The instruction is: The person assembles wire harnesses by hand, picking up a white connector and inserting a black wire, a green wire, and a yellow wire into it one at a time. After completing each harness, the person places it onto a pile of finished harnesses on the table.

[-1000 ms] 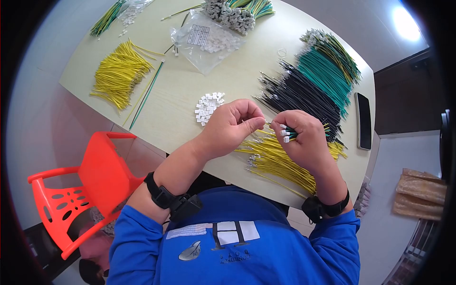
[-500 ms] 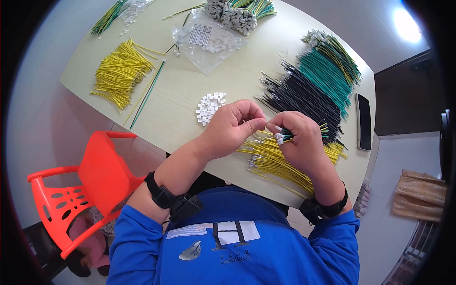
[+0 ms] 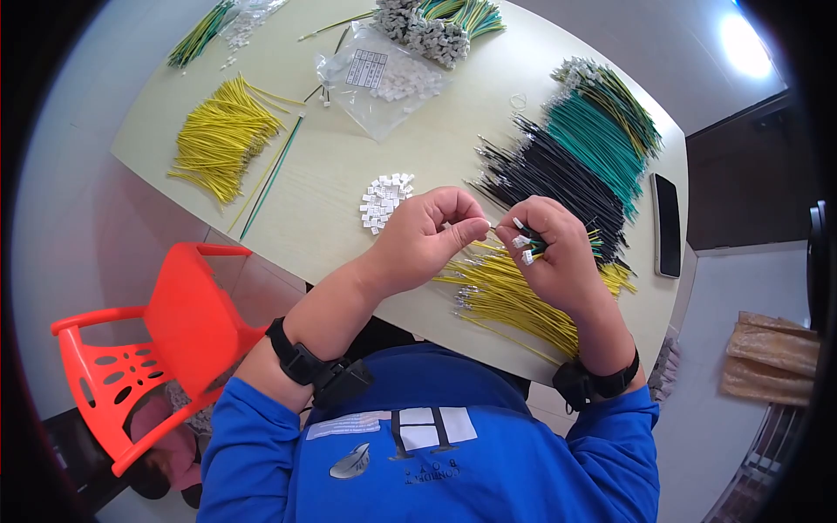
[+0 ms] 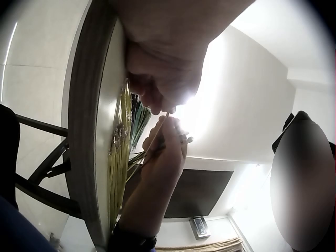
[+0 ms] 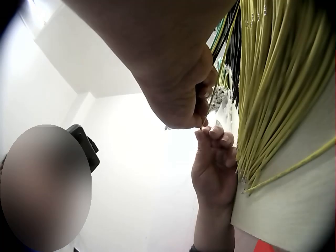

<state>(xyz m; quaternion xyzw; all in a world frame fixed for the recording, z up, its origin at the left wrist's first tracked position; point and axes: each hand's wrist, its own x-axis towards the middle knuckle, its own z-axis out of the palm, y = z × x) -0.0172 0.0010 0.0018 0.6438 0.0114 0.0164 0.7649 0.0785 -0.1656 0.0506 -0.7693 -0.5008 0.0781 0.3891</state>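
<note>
table (image 3: 349, 174) | yellow wire pile (image 3: 506, 301) under both hands | right hand (image 3: 558, 257) curled round connector-tipped wire bundle (image 3: 526, 244) above the pile, connectors raised slightly since before | left hand (image 3: 427, 240) pinches thin wire (image 3: 493, 228), tip still at the connectors

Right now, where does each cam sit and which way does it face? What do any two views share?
Head: on the person's head, looking down at the table; shows both forearms, blue sleeves, the left hand pinching a thin wire, and the right hand gripping a connector bundle.
Left wrist: under the left wrist, looking along the table edge; left hand close up, right hand beyond.
Right wrist: under the right wrist, looking across; right hand close up, left hand beyond.
Shared: all three show both hands meeting over the yellow wires.
</note>
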